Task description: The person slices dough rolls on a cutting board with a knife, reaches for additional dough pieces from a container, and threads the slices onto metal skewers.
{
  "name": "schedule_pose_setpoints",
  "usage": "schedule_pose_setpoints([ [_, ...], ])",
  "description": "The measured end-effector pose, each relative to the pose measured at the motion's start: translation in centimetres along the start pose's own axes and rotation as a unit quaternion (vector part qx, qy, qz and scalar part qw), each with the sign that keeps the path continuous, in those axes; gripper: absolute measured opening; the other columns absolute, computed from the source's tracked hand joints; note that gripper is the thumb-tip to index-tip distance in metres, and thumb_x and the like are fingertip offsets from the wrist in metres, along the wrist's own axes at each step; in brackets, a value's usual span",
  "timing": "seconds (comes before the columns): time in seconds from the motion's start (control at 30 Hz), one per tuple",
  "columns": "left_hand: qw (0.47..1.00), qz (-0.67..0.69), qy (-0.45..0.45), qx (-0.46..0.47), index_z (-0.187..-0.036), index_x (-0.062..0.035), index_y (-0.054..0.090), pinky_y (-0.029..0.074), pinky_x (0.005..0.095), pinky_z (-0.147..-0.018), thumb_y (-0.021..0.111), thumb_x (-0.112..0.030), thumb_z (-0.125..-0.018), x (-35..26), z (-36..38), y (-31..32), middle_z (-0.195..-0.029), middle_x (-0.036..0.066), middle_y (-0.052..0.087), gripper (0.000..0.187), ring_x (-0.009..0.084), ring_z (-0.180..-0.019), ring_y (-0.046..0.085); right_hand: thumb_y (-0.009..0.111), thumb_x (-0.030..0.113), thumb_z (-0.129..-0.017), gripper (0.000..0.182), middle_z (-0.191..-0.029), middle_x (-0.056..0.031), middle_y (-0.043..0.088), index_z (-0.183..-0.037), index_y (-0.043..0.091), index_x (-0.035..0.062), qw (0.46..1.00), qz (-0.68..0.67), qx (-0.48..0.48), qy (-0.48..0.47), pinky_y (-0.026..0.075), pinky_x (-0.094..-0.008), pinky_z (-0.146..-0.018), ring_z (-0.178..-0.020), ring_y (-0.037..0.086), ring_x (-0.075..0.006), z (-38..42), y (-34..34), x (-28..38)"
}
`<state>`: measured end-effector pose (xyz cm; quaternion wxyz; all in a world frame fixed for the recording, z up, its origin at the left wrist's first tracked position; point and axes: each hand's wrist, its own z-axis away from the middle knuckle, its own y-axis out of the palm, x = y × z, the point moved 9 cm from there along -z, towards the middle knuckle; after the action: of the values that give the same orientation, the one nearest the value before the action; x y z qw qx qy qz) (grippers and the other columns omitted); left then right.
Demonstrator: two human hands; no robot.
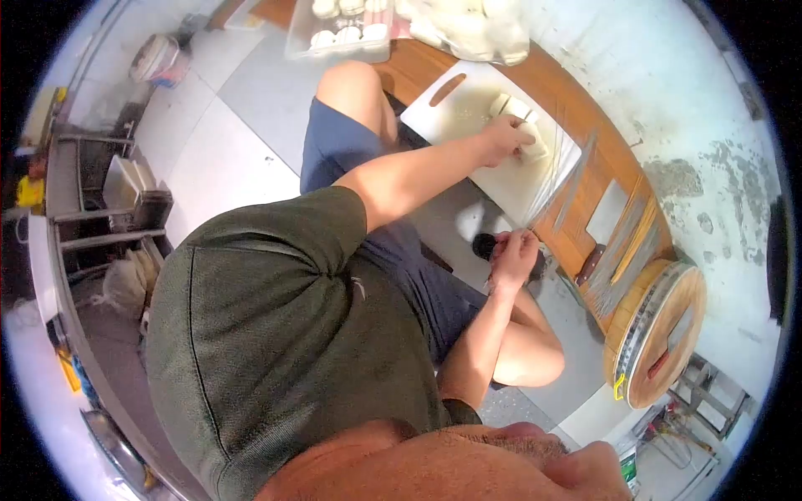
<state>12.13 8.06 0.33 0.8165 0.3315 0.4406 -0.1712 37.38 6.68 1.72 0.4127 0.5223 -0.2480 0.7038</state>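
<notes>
My left hand [505, 140] is closed on a pale white food piece [533, 144] lying on the white cutting board [434, 123]. Beside it, more white cut pieces [510, 107] stand in a row. My right hand [514, 252] is pinched near the board's lower corner, and a thin skewer seems to run up from its fingertips. Several thin pale skewers [553, 179] lie across the board's right edge. The exact kind of white food cannot be made out.
On the wooden table [576, 92] are a cleaver [606, 213] and bundles of skewers [639, 238]. A plastic tub [368, 48] of round white pieces and a filled bag [476, 33] sit farther back. A round wooden block [672, 334] holds another knife. A wall borders the table.
</notes>
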Motion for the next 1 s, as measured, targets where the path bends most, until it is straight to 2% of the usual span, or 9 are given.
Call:
schedule_pose_setpoints([
  [0.1, 0.992, 0.121, -0.032, 0.001, -0.118, -0.0018, 0.055, 0.052, 0.0388, -0.085, 0.069, -0.005, -0.087, -0.2, 0.0, -1.5, -0.109, 0.01, 0.064, 0.034, 0.0236, -0.097, 0.064, 0.055, 0.012, -0.099, 0.008, -0.072, -0.0047, 0.059, -0.095, 0.049, 0.0075, 0.996, -0.053, 0.065, 0.013, 0.037, -0.0205, -0.044, -0.053, 0.05, -0.0084, -0.4, 1.9, -3.2],
  [0.17, 0.984, 0.178, -0.022, 0.014, -0.119, -0.0029, 0.051, 0.052, 0.0421, -0.08, 0.07, -0.006, -0.086, -0.4, 0.1, -2.1, -0.105, 0.011, 0.064, 0.039, 0.0257, -0.091, 0.064, 0.055, 0.011, -0.099, 0.007, -0.073, -0.0055, 0.06, -0.096, 0.05, 0.0072, 0.982, 0.094, 0.048, -0.155, 0.038, -0.0217, -0.046, -0.055, 0.051, -0.0093, -1.9, 1.2, -5.9],
  [0.2, 0.98, 0.198, -0.022, 0.023, -0.119, -0.003, 0.052, 0.052, 0.0425, -0.08, 0.07, -0.005, -0.086, -0.4, 0.0, -2.5, -0.105, 0.011, 0.064, 0.037, 0.0258, -0.092, 0.064, 0.055, 0.01, -0.099, 0.007, -0.073, -0.0056, 0.06, -0.096, 0.049, 0.0072, 0.974, 0.127, 0.044, -0.184, 0.038, -0.0218, -0.046, -0.054, 0.051, -0.0095, -1.6, 1.9, -5.5],
  [0.27, 0.97, 0.238, -0.025, 0.045, -0.117, -0.0032, 0.053, 0.053, 0.0432, -0.079, 0.068, -0.004, -0.087, -0.2, -0.2, -2.8, -0.105, 0.011, 0.065, 0.033, 0.026, -0.093, 0.065, 0.055, 0.01, -0.099, 0.007, -0.073, -0.0059, 0.06, -0.096, 0.049, 0.0072, 0.983, 0.1, 0.059, -0.143, 0.038, -0.0219, -0.045, -0.054, 0.051, -0.0098, -1.3, 2.2, -6.0],
  [0.33, 0.97, 0.239, -0.027, 0.036, -0.116, -0.0031, 0.055, 0.054, 0.0443, -0.079, 0.067, -0.004, -0.088, -0.1, -0.2, -3.1, -0.106, 0.011, 0.065, 0.03, 0.0264, -0.094, 0.065, 0.055, 0.009, -0.098, 0.007, -0.073, -0.0064, 0.061, -0.096, 0.049, 0.0073, 0.995, -0.021, 0.095, -0.001, 0.038, -0.022, -0.045, -0.053, 0.051, -0.0102, -0.1, 3.5, -4.8],
  [0.47, 0.962, 0.268, -0.021, 0.047, -0.114, -0.0028, 0.056, 0.056, 0.0452, -0.081, 0.065, -0.004, -0.09, 0.1, -0.8, -3.2, -0.106, 0.011, 0.065, 0.026, 0.0269, -0.095, 0.066, 0.055, 0.008, -0.098, 0.008, -0.075, -0.0088, 0.064, -0.095, 0.048, 0.0075, 0.988, 0.058, 0.087, -0.112, 0.038, -0.0228, -0.045, -0.052, 0.05, -0.0102, -1.8, 2.6, -6.6],
  [0.57, 0.96, 0.271, -0.034, 0.063, -0.114, -0.0021, 0.056, 0.058, 0.0452, -0.082, 0.064, -0.004, -0.09, -0.8, 0.4, -2.6, -0.107, 0.012, 0.064, 0.026, 0.0279, -0.094, 0.066, 0.054, 0.008, -0.098, 0.008, -0.077, -0.0107, 0.065, -0.095, 0.047, 0.0078, 0.993, 0.028, 0.095, -0.065, 0.038, -0.0234, -0.044, -0.052, 0.05, -0.0104, -0.9, 3.1, -5.7],
  [0.63, 0.961, 0.271, -0.037, 0.04, -0.115, -0.0012, 0.055, 0.059, 0.045, -0.081, 0.064, -0.004, -0.091, -1.3, 1.0, -2.7, -0.108, 0.012, 0.064, 0.026, 0.0285, -0.096, 0.066, 0.053, 0.008, -0.098, 0.008, -0.078, -0.0118, 0.066, -0.095, 0.046, 0.0079, 0.992, -0.045, 0.12, 0.02, 0.038, -0.0237, -0.044, -0.051, 0.05, -0.0104, 0.5, 4.4, -4.1],
  [1.0, 0.959, 0.274, 0.02, 0.075, -0.122, -0.0001, 0.053, 0.059, 0.0421, -0.082, 0.057, -0.008, -0.095, -2.9, -0.4, -3.1, -0.119, 0.015, 0.062, 0.028, 0.0305, -0.102, 0.065, 0.051, 0.01, -0.101, 0.011, -0.079, -0.0133, 0.067, -0.105, 0.044, 0.0032, 0.995, -0.011, 0.096, 0.025, 0.038, -0.0227, -0.045, -0.05, 0.05, -0.0106, 1.3, 4.3, -2.8],
])
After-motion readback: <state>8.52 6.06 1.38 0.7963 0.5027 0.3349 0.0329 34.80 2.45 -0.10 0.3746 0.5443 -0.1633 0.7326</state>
